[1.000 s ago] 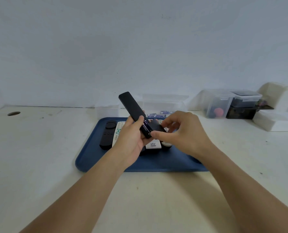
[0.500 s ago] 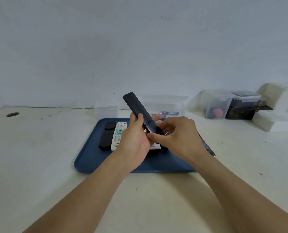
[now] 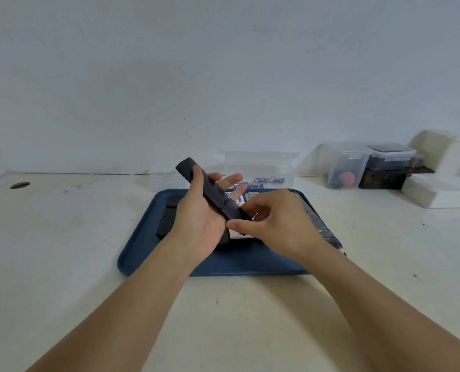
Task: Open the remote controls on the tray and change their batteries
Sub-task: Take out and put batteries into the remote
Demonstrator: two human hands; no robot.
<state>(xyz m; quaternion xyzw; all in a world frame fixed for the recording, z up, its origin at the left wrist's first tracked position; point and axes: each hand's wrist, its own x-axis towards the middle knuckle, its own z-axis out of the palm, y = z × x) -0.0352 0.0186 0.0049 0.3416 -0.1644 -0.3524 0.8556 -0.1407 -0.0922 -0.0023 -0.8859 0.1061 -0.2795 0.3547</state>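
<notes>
- We see the left hand [image 3: 199, 224] holding a slim black remote [image 3: 210, 193] above the blue tray [image 3: 153, 253]: the remote lies across the palm, the thumb curls over its upper part, and the other fingers extend behind it.
- The remote is tilted, its far end raised toward the upper left, its near end low between the two hands.
- We see the right hand [image 3: 280, 224] pinching the near end of the remote, where the back cover [image 3: 233, 209] sits, between thumb and curled forefinger.
- On the tray, left of the hands, lies a second black remote [image 3: 168, 216]; a white remote [image 3: 241, 233] with coloured buttons shows partly under the hands.
- At the tray's right edge lies a further dark remote [image 3: 321, 226], largely hidden by the right wrist.
- Loose batteries [image 3: 267, 180] lie just behind the tray, beside a clear box [image 3: 261, 165].
- Further containers [image 3: 344, 167] stand well apart at the right on the pale table [image 3: 62, 251].
</notes>
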